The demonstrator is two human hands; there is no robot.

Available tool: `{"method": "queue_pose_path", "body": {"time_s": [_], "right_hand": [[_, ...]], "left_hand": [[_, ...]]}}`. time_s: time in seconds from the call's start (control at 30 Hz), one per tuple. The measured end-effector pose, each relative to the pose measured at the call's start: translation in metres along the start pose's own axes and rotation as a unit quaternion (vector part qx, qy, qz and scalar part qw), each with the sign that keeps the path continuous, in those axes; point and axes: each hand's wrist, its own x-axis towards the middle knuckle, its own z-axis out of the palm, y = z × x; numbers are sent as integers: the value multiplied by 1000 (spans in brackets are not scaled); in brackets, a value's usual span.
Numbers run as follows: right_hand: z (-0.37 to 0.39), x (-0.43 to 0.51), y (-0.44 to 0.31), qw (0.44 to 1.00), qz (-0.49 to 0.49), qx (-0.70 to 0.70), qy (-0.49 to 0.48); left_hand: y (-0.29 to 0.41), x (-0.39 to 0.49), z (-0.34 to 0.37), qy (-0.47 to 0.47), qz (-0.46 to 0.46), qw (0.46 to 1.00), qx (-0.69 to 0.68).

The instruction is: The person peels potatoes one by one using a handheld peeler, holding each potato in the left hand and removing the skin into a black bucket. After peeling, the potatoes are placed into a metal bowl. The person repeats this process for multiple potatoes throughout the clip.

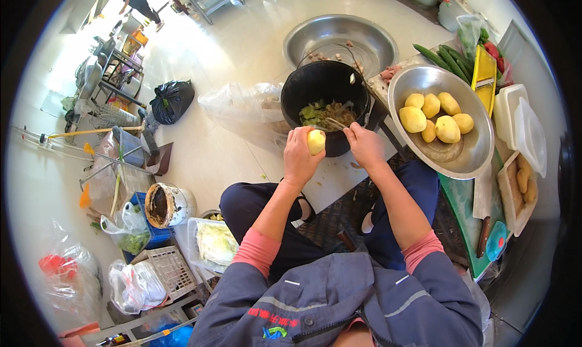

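Observation:
My left hand (301, 158) grips a pale yellow peeled potato (317, 142) over the near rim of a black bucket (295, 85). My right hand (366, 146) holds a slim metal tool (335, 123), which looks like a vegetable peeler. Its tip points left over the bucket, a little apart from the potato. Peelings and green leafy scraps (318, 113) lie inside the bucket. To the right, a wide stainless steel bowl (448, 158) contains several peeled potatoes (448, 129). My fingers hide part of the held potato and the tool's handle.
A cleaver (482, 197) lies on a green cutting board (461, 197) at right. Cucumbers (439, 60) and a yellow slicer (484, 81) stand behind the bowl. Beyond the bucket is a large metal basin (377, 44). Shredded cabbage (216, 242) fills a plastic tub by my left knee.

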Motion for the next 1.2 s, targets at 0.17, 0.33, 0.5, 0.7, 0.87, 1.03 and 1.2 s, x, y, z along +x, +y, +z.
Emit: {"method": "queue_pose_path", "body": {"time_s": [0.17,0.33,0.5,0.7,0.87,1.03,1.2], "right_hand": [[6,-10,0,977,-117,179,-1],[16,-1,-1,996,-4,-71,-62],[14,-10,-8,990,-91,103,21],[2,-8,-7,996,71,-28,-55],[5,-9,-13,973,-166,158,30],[2,-5,-4,998,-32,43,17],[18,-10,2,940,102,301,-124]], "left_hand": [[2,-3,3,-18,-79,996,-50],[6,-7,4,-16,-116,986,-120],[5,-5,-1,-17,-151,980,-129],[7,-5,-2,-3,-80,992,-99],[8,-3,-2,-11,-120,985,-126],[10,-3,-5,-7,-81,992,-98],[12,-5,1,-19,-134,975,-177]]}}
